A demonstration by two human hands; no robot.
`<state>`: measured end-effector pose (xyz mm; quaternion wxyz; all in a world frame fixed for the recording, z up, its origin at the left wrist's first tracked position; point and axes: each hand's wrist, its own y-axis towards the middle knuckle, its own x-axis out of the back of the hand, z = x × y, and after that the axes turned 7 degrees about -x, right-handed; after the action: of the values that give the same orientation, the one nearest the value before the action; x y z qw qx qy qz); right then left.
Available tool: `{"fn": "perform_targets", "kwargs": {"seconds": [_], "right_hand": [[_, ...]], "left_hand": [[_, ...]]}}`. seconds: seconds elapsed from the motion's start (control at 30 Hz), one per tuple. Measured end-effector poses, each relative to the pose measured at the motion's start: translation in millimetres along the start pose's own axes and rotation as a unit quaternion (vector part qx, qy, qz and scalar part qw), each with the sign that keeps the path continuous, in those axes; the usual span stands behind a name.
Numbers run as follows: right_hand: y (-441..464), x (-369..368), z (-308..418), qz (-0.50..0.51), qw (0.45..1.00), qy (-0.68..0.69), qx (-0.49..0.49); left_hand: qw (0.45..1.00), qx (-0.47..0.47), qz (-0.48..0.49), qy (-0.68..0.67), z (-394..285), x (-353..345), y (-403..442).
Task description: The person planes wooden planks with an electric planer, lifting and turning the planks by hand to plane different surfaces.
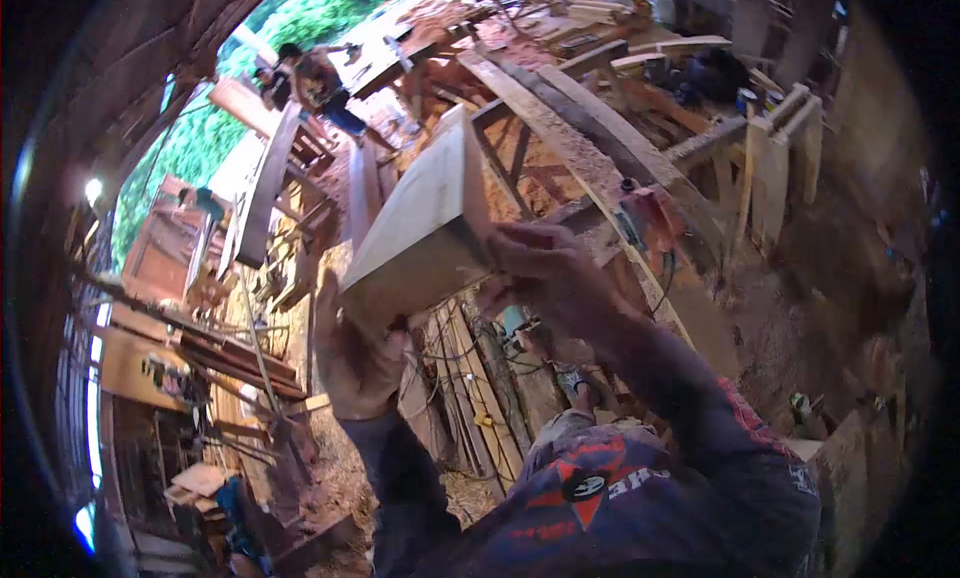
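Observation:
A thick pale wooden beam is held up in front of me, its near end toward my chest and its far end pointing away. My left hand supports the near end from below on the left, fingers closed around the lower edge. On the right side, my right hand grips the near corner, with its fingers along the side face. The underside of the beam and some fingertips are hidden.
A long sawdust-covered workbench runs along the right, with a red power tool on it. Planks and cables lie on the floor below my hands. Another person stands at the far left. Stacked boards lie at left.

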<state>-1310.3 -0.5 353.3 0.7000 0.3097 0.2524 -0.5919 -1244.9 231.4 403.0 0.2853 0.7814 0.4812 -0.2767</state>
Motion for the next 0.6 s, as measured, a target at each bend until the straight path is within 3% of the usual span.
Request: {"fn": "perform_targets", "kwargs": {"seconds": [0.1, 0.23, 0.33, 0.5, 0.53, 0.6], "right_hand": [[-1, -9, 8, -0.002, 1.000, -0.012, -0.010], [1, -6, 10, 0.008, 1.000, -0.002, -0.008], [4, -3, 14, 0.003, 1.000, -0.006, -0.012], [9, 0, 12, 0.005, 1.000, 0.010, 0.014], [10, -2, 13, 0.009, 1.000, 0.010, 0.017], [10, -3, 16, 0.014, 1.000, 0.011, 0.020]], "left_hand": [[0.979, 0.129, 0.069, -0.141, -9, 8, 8], [0.995, 0.037, 0.065, -0.062, -5, 6, 9], [1.000, 0.007, 0.010, -0.027, -4, -2, 12], [0.980, 0.094, 0.125, -0.119, -8, 15, 19], [0.988, 0.050, 0.123, -0.078, -9, 19, 19], [0.988, 0.097, 0.079, -0.088, -18, 14, 23]]}}
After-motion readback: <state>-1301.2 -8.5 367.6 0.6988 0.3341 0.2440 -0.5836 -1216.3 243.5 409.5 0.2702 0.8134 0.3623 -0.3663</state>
